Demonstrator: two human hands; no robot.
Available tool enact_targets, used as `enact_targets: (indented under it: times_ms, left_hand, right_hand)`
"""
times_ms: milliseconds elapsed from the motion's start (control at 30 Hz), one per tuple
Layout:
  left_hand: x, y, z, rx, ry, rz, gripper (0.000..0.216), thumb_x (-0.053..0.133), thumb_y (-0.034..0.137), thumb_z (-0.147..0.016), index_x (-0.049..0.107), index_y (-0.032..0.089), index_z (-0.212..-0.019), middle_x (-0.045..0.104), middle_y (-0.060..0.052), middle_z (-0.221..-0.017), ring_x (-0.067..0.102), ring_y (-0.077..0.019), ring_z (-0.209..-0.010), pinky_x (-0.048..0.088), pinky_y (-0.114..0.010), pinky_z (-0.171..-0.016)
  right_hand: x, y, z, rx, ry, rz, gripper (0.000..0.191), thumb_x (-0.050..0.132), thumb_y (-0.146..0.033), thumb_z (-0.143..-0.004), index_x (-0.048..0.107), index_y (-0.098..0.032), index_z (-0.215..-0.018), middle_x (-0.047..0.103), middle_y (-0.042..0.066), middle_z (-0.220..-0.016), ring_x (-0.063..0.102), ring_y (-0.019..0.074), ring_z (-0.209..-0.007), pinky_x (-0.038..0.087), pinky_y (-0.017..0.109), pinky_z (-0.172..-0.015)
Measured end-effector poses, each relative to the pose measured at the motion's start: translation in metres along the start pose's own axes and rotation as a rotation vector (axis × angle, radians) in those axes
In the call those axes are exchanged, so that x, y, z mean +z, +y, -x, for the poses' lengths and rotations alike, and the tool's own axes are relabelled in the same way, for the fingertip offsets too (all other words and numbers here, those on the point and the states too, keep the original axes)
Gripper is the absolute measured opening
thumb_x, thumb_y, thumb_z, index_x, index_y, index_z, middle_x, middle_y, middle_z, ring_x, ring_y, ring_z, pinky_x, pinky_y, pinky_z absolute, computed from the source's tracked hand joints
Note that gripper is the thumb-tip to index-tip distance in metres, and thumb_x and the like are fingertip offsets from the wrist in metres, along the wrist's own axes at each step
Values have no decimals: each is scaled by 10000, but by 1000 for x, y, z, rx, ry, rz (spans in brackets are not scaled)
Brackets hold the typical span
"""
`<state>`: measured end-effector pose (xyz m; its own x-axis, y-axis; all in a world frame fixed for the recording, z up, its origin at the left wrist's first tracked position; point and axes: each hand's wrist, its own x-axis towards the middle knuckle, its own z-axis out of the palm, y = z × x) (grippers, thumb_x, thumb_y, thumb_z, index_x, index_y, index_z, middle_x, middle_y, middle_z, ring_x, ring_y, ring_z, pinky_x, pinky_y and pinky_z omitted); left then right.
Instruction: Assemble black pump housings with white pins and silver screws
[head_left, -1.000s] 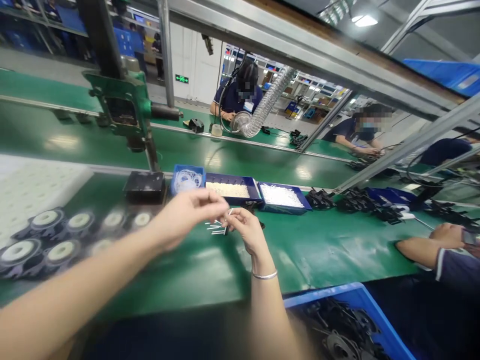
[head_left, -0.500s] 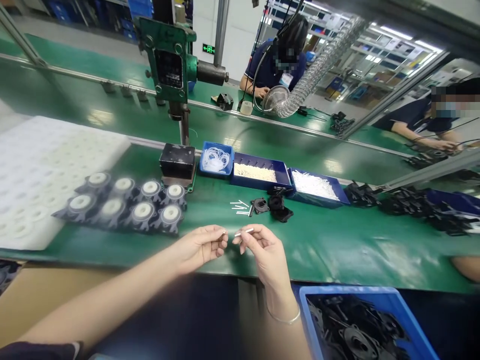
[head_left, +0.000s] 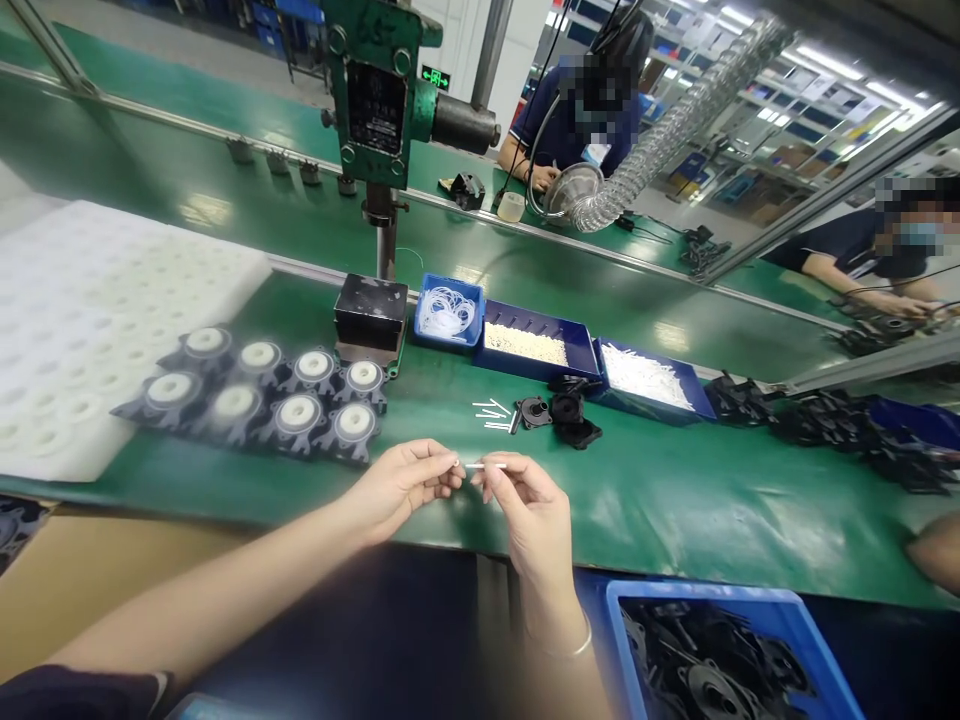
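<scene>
My left hand (head_left: 409,485) pinches a tiny pale piece (head_left: 456,461) between thumb and forefinger; its shape is too small to make out. A thin white rod (head_left: 478,466) lies level between the thumb and fingers of my right hand (head_left: 538,510), its free end pointing at the left fingertips. Whether the rod touches the tiny piece, I cannot tell. Just beyond my hands, several loose white rods (head_left: 493,414) lie on the green table (head_left: 450,400). Beside them is a round black plastic part (head_left: 535,412), with more black housings (head_left: 574,428) to its right.
Behind stand a blue bin of clear rings (head_left: 448,312), a bin of small cream pieces (head_left: 525,343) and a bin of white rods (head_left: 649,378). Black parts with white discs (head_left: 298,412) sit left, near a green press (head_left: 375,100). A blue crate (head_left: 814,640) is low right. Co-workers sit opposite.
The rod in my right hand has swung from slanted to level, and its tip is closer to my left fingertips. The whole view has shifted slightly.
</scene>
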<state>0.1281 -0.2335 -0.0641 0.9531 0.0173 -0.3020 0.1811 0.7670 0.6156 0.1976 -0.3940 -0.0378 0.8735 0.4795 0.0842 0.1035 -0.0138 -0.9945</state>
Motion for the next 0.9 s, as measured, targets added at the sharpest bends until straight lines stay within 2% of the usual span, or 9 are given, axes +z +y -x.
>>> enact_targets:
  times_ms: [233, 333, 400, 600, 900]
  left_hand:
    - [-1, 0, -1, -93, 0, 152, 187, 789, 215, -794, 634, 118, -755, 657, -41, -788, 613, -98, -739, 508, -205, -704]
    - [0, -2, -1, -105, -2, 186, 146, 788, 183, -794, 662, 121, -833, 642, -28, -805, 609, -87, -737, 513, -195, -697]
    - [0, -3, -2, -106, -10, 194, 134, 770, 189, -818, 672, 118, -876, 622, -20, -795, 599, -78, -724, 514, -190, -690]
    - [0, -5, -3, -152, -55, 248, 178, 738, 254, -862, 644, 112, -809, 575, -4, -739, 567, -56, -663, 509, -173, -656]
    - [8, -3, -3, -143, 26, 116, 236, 742, 316, -855, 653, 104, -802, 616, -26, -762, 585, -73, -687, 484, -179, -647]
  right_hand:
    - [5, -2, 3, -132, 41, 110, 47, 666, -254, -896, 691, -221, -874, 616, 36, -857, 591, 169, -793, 491, 306, -686]
    - [7, -2, 4, -164, 68, 142, 35, 664, -244, -897, 690, -226, -883, 608, 39, -878, 588, 170, -806, 487, 303, -681]
    - [8, -2, 5, -191, 58, 178, 34, 662, -237, -898, 695, -230, -892, 608, 40, -883, 583, 167, -800, 481, 300, -674]
    - [11, -5, 4, -282, 19, 285, 72, 646, -189, -906, 696, -238, -923, 618, 32, -874, 585, 159, -804, 475, 291, -680]
    - [10, -8, 3, -417, 41, 472, 113, 628, -144, -906, 682, -231, -954, 627, 30, -860, 583, 155, -777, 485, 286, -650]
